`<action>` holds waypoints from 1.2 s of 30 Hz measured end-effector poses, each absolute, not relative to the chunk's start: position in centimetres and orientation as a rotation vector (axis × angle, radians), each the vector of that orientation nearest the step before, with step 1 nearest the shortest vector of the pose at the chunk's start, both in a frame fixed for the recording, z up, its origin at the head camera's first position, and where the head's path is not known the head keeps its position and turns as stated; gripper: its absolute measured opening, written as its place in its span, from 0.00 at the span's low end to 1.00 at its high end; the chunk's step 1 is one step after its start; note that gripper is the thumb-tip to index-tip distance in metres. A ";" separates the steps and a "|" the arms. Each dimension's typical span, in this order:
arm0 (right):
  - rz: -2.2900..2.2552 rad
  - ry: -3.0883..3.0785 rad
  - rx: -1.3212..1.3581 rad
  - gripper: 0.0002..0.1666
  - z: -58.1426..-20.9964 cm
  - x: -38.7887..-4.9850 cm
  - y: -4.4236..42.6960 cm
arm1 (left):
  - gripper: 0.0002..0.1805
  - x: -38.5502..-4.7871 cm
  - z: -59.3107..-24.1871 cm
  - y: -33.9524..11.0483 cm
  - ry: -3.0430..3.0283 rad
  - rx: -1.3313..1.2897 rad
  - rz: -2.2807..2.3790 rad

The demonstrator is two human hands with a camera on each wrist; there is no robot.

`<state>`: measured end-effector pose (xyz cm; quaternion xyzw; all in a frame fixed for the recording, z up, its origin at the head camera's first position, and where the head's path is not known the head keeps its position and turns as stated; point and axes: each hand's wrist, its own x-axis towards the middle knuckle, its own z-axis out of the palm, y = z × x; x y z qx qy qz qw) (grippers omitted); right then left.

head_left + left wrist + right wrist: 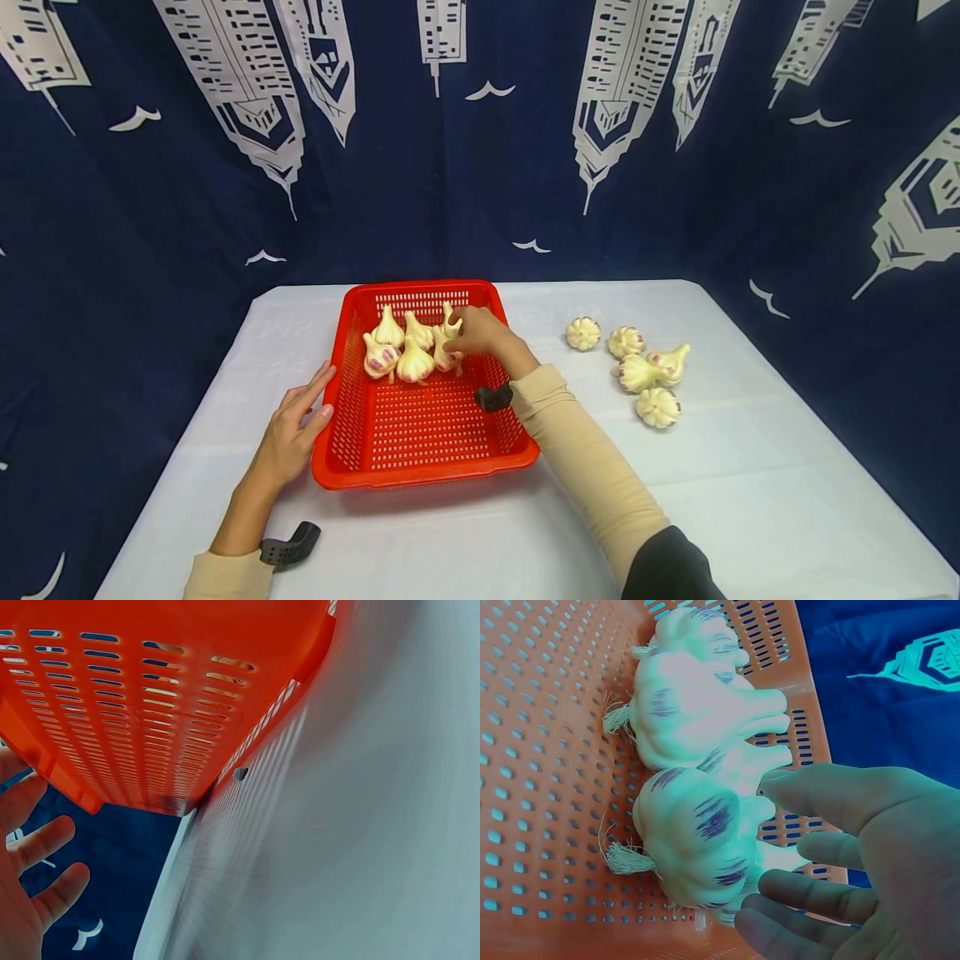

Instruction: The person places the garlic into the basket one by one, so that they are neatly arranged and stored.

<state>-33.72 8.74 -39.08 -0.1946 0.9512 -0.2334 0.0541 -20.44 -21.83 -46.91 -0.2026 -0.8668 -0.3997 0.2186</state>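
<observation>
Several garlic bulbs (415,360) stand together in the far half of a red perforated basket (427,477), their stems pointing up. The right hand (480,331) reaches over the basket's right side to the rightmost bulbs. In the right wrist view, its thumb and fingers (817,894) are spread about the stem side of a purple-streaked bulb (694,825), not curled round it; whether the fingertips touch it is unclear. The left hand (288,437) rests against the basket's left rim with fingers extended. In the left wrist view, the left fingers (45,844) are spread apart beside the orange-looking basket wall.
More garlic bulbs (637,372) lie on the white tabletop (750,500) to the right of the basket. A dark blue cloth (480,183) with white building prints hangs behind the table. Each wrist wears a black strap mount (292,546).
</observation>
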 end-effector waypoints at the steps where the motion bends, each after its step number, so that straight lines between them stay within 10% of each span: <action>1: -0.719 2.890 -0.594 0.27 -39.1 -33.7 8.7 | 0.29 -20.4 -46.9 -21.8 -2.399 -0.558 -1.106; 36: -0.990 2.927 -0.558 0.30 -35.6 -33.0 12.5 | 0.29 -20.5 -47.0 -21.9 -2.369 -0.583 -1.121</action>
